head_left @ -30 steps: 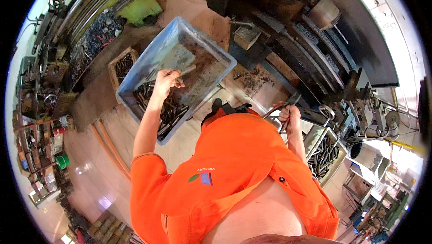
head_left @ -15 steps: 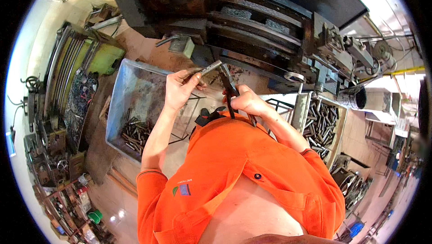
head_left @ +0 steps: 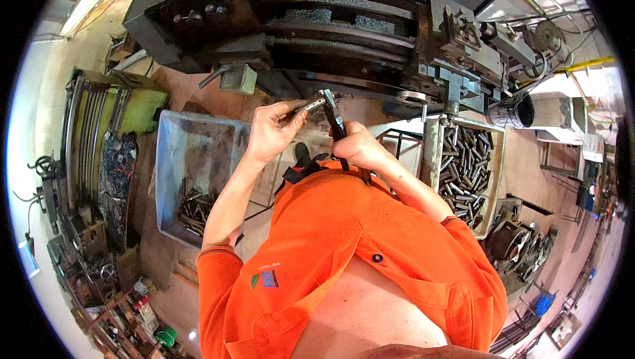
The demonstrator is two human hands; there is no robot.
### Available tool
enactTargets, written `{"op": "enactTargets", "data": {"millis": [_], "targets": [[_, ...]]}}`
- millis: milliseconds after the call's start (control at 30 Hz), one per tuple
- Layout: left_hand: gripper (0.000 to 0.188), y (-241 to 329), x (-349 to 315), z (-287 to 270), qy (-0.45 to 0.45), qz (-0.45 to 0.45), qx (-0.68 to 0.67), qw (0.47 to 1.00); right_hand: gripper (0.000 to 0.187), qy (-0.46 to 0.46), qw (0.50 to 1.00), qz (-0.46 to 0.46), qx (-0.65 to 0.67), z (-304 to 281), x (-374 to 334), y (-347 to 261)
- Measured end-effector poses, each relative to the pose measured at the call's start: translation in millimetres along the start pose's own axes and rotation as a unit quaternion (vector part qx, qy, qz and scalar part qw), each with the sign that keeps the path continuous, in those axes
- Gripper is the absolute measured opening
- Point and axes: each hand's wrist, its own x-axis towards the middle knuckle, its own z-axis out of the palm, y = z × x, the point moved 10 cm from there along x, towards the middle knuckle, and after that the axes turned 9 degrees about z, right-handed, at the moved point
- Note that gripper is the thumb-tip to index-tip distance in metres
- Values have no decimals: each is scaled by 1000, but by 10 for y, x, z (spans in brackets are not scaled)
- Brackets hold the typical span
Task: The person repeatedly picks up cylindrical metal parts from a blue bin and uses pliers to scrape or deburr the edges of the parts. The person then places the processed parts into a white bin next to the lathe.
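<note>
Left hand [head_left: 272, 133] has moved off the blue bin [head_left: 177, 144]; fingers pinch a rod [head_left: 312, 104], axis pointing rightward to the dark tool [head_left: 335, 119] gripped by right hand [head_left: 360, 147].

Rod [head_left: 313, 104]: slender, grey, metallic; held in the left hand [head_left: 271, 133], sloping up rightward. Tool [head_left: 335, 119]: dark, long, with a brighter head; gripped in the right hand [head_left: 360, 147], leaning leftward, its head at the rod's far end.
</note>
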Motion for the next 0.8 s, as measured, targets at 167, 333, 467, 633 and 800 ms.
{"op": "enactTargets", "data": {"millis": [167,333,467,633,800], "targets": [[21,-177,152,71,-11,-46,-90,995,26,57,998,28,-11,-75,64,32],[26,-360,469,-9,-35,-62,-171,983,23,96,991,7,90,-181,176,-98],[28,-683,663,-176,-16,-74,-212,974,18,131,979,3,155,-378,270,-276],[38,-670,607,418,-193,-68,-275,940,11,278,934,-45,221,-837,480,-343],[58,-319,717,866,-317,16,-239,918,17,324,878,-79,343,-1080,645,-398]]}}
